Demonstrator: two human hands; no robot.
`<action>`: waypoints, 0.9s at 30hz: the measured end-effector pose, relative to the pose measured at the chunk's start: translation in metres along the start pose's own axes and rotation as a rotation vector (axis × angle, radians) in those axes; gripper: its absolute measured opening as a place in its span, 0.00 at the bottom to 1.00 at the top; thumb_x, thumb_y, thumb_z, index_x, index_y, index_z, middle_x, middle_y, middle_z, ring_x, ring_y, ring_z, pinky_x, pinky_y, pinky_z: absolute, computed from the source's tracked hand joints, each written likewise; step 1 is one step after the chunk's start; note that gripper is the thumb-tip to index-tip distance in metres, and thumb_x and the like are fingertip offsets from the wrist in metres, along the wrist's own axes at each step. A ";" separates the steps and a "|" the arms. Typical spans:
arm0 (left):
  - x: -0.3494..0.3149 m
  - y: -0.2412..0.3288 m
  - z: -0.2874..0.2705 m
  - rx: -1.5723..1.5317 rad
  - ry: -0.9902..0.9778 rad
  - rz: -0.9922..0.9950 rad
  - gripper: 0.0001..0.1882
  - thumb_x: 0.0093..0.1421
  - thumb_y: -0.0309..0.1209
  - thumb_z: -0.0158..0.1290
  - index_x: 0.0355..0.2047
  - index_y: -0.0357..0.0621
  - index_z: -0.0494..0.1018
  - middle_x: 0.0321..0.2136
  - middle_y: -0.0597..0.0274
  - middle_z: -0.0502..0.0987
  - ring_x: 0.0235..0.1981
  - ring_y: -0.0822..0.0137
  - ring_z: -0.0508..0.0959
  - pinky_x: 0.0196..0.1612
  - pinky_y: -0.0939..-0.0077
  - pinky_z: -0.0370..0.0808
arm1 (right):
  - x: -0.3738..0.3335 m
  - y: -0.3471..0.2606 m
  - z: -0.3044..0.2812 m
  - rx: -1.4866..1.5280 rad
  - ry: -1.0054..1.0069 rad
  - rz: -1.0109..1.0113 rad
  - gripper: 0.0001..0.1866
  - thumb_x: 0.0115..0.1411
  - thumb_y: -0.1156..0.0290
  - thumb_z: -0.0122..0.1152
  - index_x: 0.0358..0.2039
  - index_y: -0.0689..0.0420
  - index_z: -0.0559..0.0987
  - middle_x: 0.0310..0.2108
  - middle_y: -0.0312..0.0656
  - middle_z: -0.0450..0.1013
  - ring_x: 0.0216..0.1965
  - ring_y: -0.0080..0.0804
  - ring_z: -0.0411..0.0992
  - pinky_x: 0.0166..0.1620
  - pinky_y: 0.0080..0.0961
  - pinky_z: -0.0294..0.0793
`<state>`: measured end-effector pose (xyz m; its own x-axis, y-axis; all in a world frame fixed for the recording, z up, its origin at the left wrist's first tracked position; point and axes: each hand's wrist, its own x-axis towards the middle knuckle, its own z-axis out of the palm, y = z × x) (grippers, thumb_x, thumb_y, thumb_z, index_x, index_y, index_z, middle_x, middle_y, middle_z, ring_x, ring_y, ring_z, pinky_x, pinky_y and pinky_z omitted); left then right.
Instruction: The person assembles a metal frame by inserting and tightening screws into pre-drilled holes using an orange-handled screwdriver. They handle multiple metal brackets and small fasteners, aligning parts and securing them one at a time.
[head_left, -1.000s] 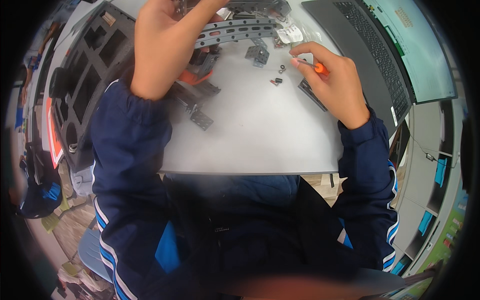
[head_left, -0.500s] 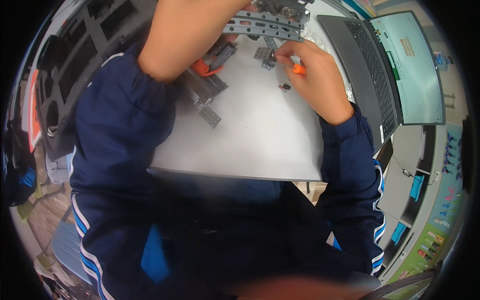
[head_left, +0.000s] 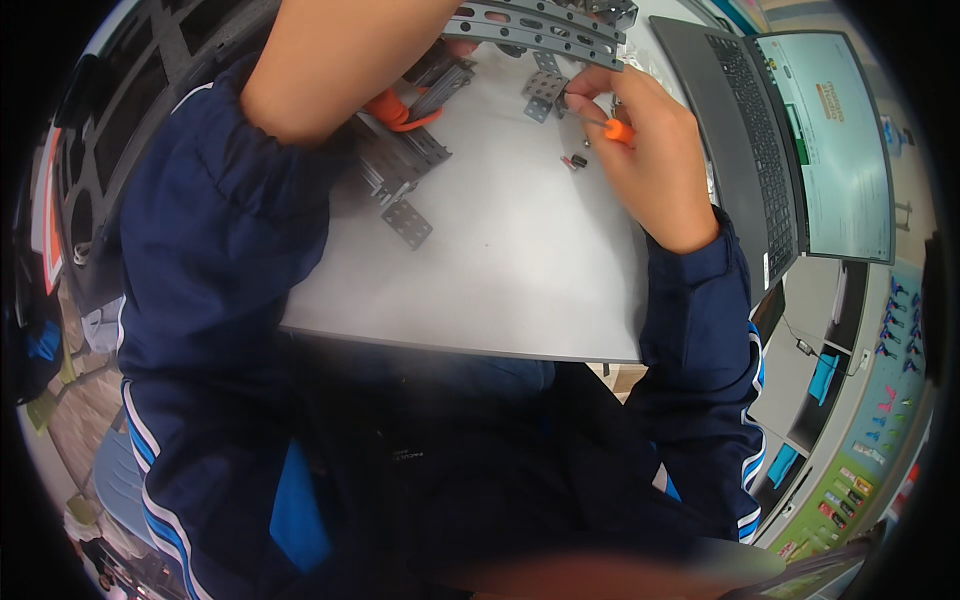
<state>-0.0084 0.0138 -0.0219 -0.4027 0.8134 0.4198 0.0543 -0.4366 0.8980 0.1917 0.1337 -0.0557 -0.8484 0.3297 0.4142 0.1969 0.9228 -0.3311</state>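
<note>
At the top edge, a grey perforated metal beam (head_left: 540, 35) belongs to a larger metal frame. Fingertips of my left hand (head_left: 461, 47) show beneath and behind it, closed around the beam; the rest of that hand is cut off or hidden. My right hand (head_left: 650, 145) is closed on a thin screwdriver with an orange handle (head_left: 619, 131). Its shaft runs leftward between thumb and forefinger, close to a small perforated bracket (head_left: 545, 88) hanging under the beam. Whether the tip touches the bracket, I cannot tell.
Small loose parts (head_left: 575, 161) lie on the white table (head_left: 480, 280) below my right hand. Left of them are metal channels (head_left: 400, 160) with an orange cable (head_left: 390, 108) and a flat plate (head_left: 407, 225). An open laptop (head_left: 740, 120) stands right; a black foam tray (head_left: 120, 120) is left.
My right hand has drawn slightly right, away from the bracket, and the screwdriver's shaft now shows. The beam sits a little higher in view, and the whole view has shifted slightly.
</note>
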 end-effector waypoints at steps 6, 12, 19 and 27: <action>-0.001 0.005 -0.003 0.027 -0.027 -0.076 0.12 0.67 0.27 0.59 0.47 0.33 0.75 0.36 0.63 0.82 0.31 0.81 0.78 0.34 0.87 0.75 | 0.000 0.003 -0.014 0.025 -0.004 0.006 0.08 0.58 0.81 0.66 0.39 0.61 0.79 0.37 0.39 0.81 0.20 0.24 0.66 0.27 0.21 0.67; 0.002 0.002 0.000 0.004 -0.054 -0.030 0.12 0.67 0.27 0.59 0.48 0.33 0.75 0.36 0.65 0.81 0.31 0.82 0.77 0.33 0.88 0.74 | 0.001 0.005 -0.016 0.074 -0.054 -0.004 0.09 0.56 0.83 0.64 0.38 0.62 0.78 0.35 0.39 0.82 0.19 0.23 0.68 0.27 0.21 0.67; 0.004 -0.004 -0.002 0.000 -0.065 -0.017 0.13 0.68 0.27 0.59 0.49 0.33 0.74 0.37 0.65 0.82 0.32 0.82 0.77 0.34 0.88 0.74 | 0.000 0.004 -0.007 0.141 -0.032 0.055 0.09 0.55 0.80 0.64 0.36 0.64 0.77 0.35 0.41 0.83 0.18 0.23 0.70 0.28 0.20 0.70; -0.002 0.006 -0.003 0.008 -0.061 -0.092 0.13 0.68 0.27 0.58 0.49 0.33 0.74 0.38 0.64 0.82 0.32 0.82 0.77 0.34 0.88 0.75 | -0.001 0.009 -0.011 0.109 -0.018 0.060 0.08 0.58 0.78 0.67 0.39 0.63 0.83 0.38 0.40 0.83 0.26 0.23 0.76 0.32 0.20 0.73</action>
<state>-0.0105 0.0084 -0.0180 -0.3504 0.8717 0.3426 0.0275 -0.3561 0.9340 0.1991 0.1438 -0.0499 -0.8457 0.3790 0.3757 0.1940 0.8742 -0.4451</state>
